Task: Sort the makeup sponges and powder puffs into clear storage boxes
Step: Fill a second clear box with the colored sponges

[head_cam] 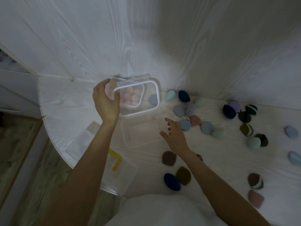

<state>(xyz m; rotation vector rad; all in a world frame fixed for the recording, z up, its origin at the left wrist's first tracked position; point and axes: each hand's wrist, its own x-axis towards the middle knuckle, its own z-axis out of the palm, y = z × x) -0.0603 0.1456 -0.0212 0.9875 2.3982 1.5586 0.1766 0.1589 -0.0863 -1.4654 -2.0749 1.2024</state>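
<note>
My left hand [106,101] grips the left end of a clear storage box [153,88] held up near the wall; several pink sponges [130,97] lie inside it, and a blue-grey sponge [152,99] shows through its right end. My right hand [175,136] hovers open, fingers spread, above a second clear box [140,136] resting on the table. Just right of that hand lies a cluster of blue, purple and pink sponges [185,111]. Dark navy and olive puffs [228,111] lie farther right.
The round white table [65,111] meets white wood-grain walls. A clear lid with a yellow clip [116,160] and other clear boxes [84,137] sit at the table's front left edge. Brown, navy and olive puffs [169,158] lie near my right forearm. More sponges [290,132] are scattered far right.
</note>
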